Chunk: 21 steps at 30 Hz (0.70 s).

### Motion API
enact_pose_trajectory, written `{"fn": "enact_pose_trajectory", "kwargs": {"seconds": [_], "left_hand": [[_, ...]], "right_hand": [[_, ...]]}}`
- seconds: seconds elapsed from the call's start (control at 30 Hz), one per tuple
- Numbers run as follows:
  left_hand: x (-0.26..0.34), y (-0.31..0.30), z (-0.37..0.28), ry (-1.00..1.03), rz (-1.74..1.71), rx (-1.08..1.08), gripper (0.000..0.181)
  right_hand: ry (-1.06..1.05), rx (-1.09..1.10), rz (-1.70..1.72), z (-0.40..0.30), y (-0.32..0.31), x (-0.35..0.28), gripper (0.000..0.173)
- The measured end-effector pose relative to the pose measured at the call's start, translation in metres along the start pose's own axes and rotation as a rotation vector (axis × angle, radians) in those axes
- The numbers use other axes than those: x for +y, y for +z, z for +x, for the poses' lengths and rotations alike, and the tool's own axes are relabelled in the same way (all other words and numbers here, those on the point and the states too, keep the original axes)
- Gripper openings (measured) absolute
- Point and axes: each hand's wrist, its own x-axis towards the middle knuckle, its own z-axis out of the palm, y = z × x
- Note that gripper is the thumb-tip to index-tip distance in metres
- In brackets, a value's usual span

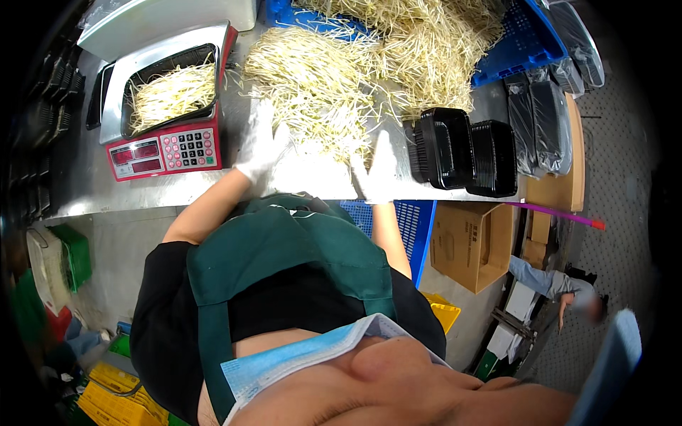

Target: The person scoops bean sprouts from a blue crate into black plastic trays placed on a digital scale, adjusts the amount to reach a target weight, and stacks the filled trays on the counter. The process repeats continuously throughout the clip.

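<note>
A loose heap of bean sprouts lies on the steel table in front of me. My left hand, in a white glove, rests at the heap's left edge with its fingers apart. My right hand, gloved too, is at the lower right edge of the heap, fingers spread from the thumb. Neither hand is closed on sprouts. To the left, a red digital scale bears a black plastic tray holding bean sprouts. Stacked empty black plastic trays stand right of my right hand.
A blue plastic crate with more sprouts is at the back right. Wrapped tray stacks stand at the right edge, a white container at the back left. Below are a cardboard box and another blue crate. A person is far right.
</note>
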Motion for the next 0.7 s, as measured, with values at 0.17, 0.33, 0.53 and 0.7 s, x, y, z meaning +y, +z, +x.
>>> {"fn": "enact_pose_trajectory", "kwargs": {"seconds": [0.17,0.33,0.53,0.7], "left_hand": [[0.009,-0.034,-0.014,0.236,-0.021,0.092,0.069],[-0.008,-0.001,0.018,0.137,-0.112,0.064,0.071],[-0.02,-0.009,0.063,-0.173,-0.005,0.303,0.077],[-0.019,0.022,0.039,-0.003,-0.001,0.209,0.076]], "right_hand": [[0.066,0.084,0.036,0.016,-0.011,-0.019,0.089],[0.099,-0.224,0.147,0.03,0.006,-0.031,0.096],[0.141,-0.003,-0.126,0.11,0.005,0.031,0.093],[-0.001,-0.023,0.001,0.067,0.051,0.026,0.09]]}}
